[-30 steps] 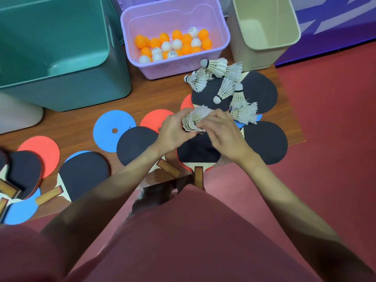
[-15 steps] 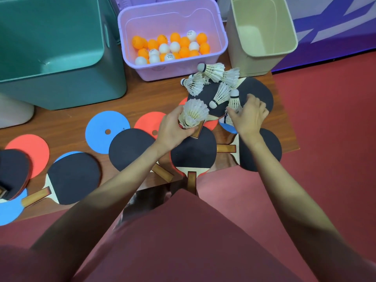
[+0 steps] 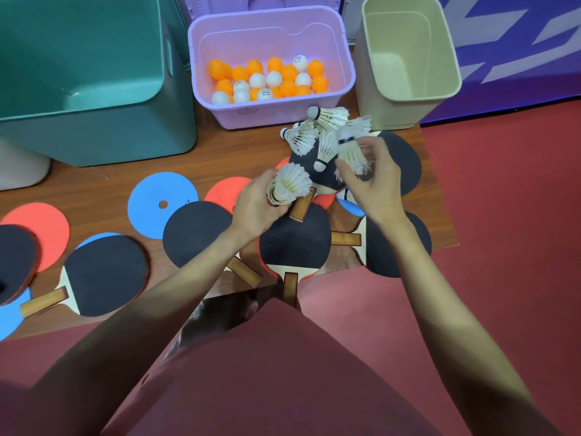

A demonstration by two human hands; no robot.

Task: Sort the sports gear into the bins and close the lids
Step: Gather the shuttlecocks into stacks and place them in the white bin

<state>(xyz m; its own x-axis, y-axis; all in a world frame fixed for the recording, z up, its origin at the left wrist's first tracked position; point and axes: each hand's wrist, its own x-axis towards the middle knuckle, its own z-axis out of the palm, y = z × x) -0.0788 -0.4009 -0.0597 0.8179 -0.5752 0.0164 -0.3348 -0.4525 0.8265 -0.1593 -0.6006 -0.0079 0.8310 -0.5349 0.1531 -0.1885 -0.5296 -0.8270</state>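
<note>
My left hand (image 3: 256, 207) grips a nested stack of white shuttlecocks (image 3: 289, 184) above a black paddle (image 3: 294, 239). To its right, my right hand (image 3: 375, 180) holds a single white shuttlecock (image 3: 352, 149), cork end up, lifted off the pile. Several loose shuttlecocks (image 3: 317, 133) lie on a black paddle just in front of the purple bin (image 3: 344, 58), which holds orange and white ping-pong balls (image 3: 267, 78). A beige bin (image 3: 408, 99) stands open at the back right, a large teal bin (image 3: 94, 130) at the back left.
Several black paddles (image 3: 107, 275) with wooden handles and flat blue (image 3: 162, 204) and red discs (image 3: 41, 228) lie spread over the wooden board. Red floor surrounds the board on the right and near side. My lap in red cloth fills the bottom.
My right hand has picked a shuttlecock off the pile and raised it toward the left hand's stack. The left hand has kept its stack almost still.
</note>
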